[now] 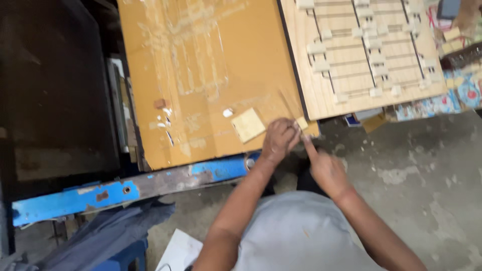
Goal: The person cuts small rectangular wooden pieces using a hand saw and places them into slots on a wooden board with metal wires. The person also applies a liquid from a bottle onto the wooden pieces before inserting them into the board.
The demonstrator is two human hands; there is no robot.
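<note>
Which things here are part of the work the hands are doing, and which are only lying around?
In use:
- left hand and right hand
- small wooden block at their fingertips
- brown board

Lying about:
- square wooden piece
- pale panel with glued blocks
- blue metal beam
- white paper

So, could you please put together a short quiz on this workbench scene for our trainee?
1. True or false: the left hand rests on the cardboard sheet.
2. Which hand points a finger at the small wooden block? A) left B) right
3. What lies just left of the left hand on the cardboard?

Key: 1 true. 2 B, the right hand. 3 A flat square wooden piece.
</note>
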